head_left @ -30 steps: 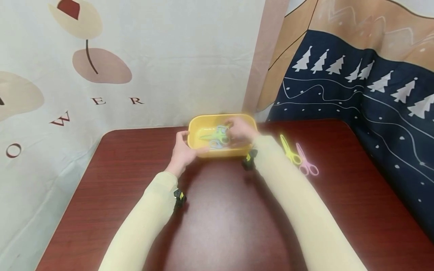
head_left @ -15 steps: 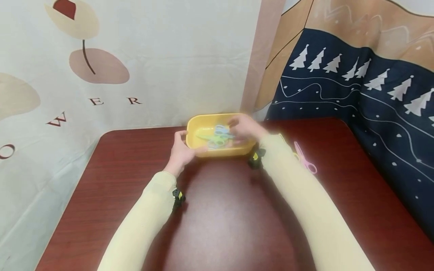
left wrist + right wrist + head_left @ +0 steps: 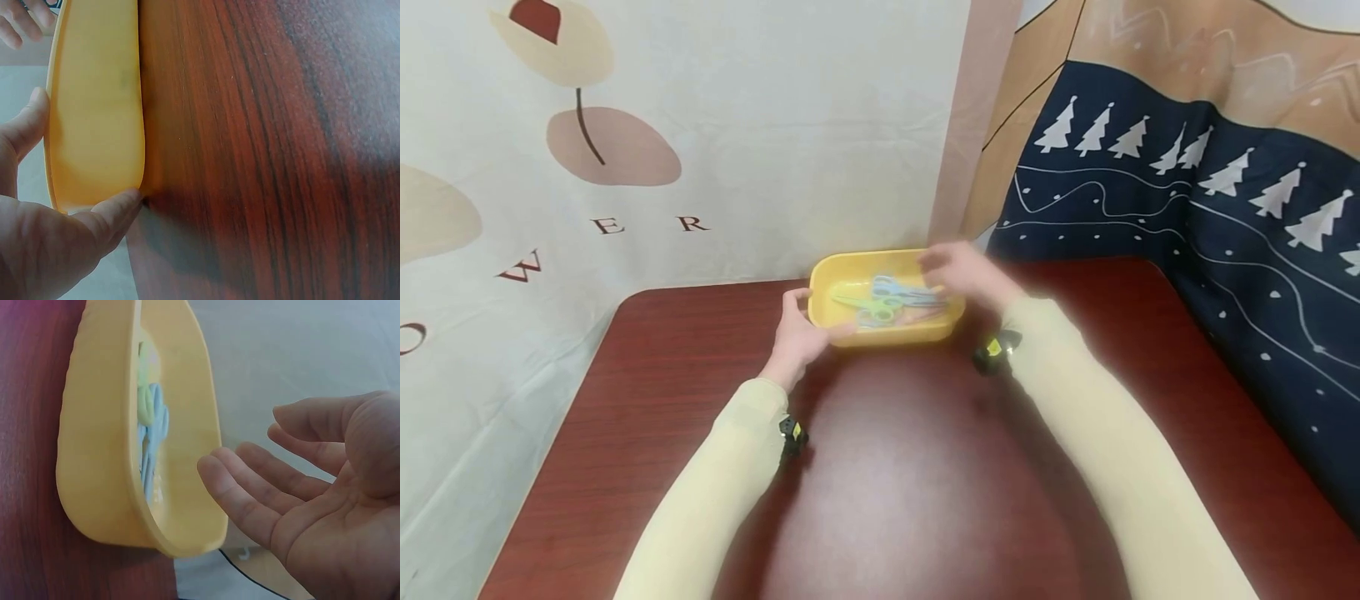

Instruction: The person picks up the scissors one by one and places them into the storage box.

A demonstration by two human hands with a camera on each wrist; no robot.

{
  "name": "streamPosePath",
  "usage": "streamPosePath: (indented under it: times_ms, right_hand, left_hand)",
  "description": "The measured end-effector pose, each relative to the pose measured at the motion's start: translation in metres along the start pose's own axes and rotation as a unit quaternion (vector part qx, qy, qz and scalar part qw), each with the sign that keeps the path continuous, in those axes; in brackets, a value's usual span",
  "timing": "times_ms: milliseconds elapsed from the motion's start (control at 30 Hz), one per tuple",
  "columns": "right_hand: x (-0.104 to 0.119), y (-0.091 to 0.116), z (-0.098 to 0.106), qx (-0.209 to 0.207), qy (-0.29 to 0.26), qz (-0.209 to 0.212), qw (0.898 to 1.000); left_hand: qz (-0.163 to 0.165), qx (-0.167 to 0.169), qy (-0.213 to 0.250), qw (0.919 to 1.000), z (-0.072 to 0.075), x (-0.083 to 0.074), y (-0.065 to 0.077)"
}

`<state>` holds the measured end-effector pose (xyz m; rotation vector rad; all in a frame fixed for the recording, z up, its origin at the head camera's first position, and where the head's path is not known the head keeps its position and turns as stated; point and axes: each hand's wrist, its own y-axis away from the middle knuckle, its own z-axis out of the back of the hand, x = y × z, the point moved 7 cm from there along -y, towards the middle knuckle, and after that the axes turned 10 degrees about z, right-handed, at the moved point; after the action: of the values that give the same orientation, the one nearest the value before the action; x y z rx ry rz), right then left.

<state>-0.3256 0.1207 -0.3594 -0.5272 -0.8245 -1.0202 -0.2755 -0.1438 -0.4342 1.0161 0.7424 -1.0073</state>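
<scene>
A yellow plastic basin [image 3: 902, 337] stands at the back of the table. My left hand [image 3: 797, 340] grips its left end, thumb along the near rim; in the left wrist view the left hand [image 3: 56, 240] spans the basin's corner. Inside lie a green pair of scissors [image 3: 880, 310] and blue scissors [image 3: 886, 287], partly overlapping. Over the basin's right end my right hand [image 3: 966, 271] is raised, blurred. The right wrist view has the right hand [image 3: 306, 487] with fingers loosely bent and nothing between them, beside the basin's rim [image 3: 134, 444].
The dark red wooden table [image 3: 880, 467] ends close behind the basin. A pale printed cloth [image 3: 775, 167] hangs along the back, and a navy cloth [image 3: 1105, 192] with white trees hangs at the right. My right sleeve [image 3: 1097, 400] crosses the table's right side.
My right hand has risen out of the basin and moved right, leaving the scissors inside. The yellow and pink scissors on the table are now hidden behind my right arm. The left hand keeps its hold.
</scene>
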Motion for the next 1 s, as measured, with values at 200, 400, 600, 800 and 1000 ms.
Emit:
streamPosePath:
  times_ms: [200,400,600,800,1000]
  right_hand:
    - [0.000,0.018,0.015,-0.021,-0.010,0.035,0.999]
    - [-0.006,0.036,0.031,-0.046,-0.009,0.057,0.997]
    - [-0.011,0.055,0.041,-0.058,-0.028,0.073,0.995]
    - [-0.027,0.074,0.048,-0.073,-0.072,0.015,0.995]
    - [-0.041,0.091,0.055,-0.091,-0.064,-0.011,0.994]
  left_hand:
    - [0.001,0.001,-0.005,1.0000,0.001,0.000,-0.002]
    - [0.001,0.005,-0.001,1.0000,0.001,-0.001,-0.001]
    - [0.004,0.004,-0.001,1.0000,0.001,-0.001,0.000]
    - [0.004,0.005,-0.001,1.0000,0.001,-0.002,0.002]
    - [0.007,0.008,-0.003,0.9999,0.001,-0.001,0.002]
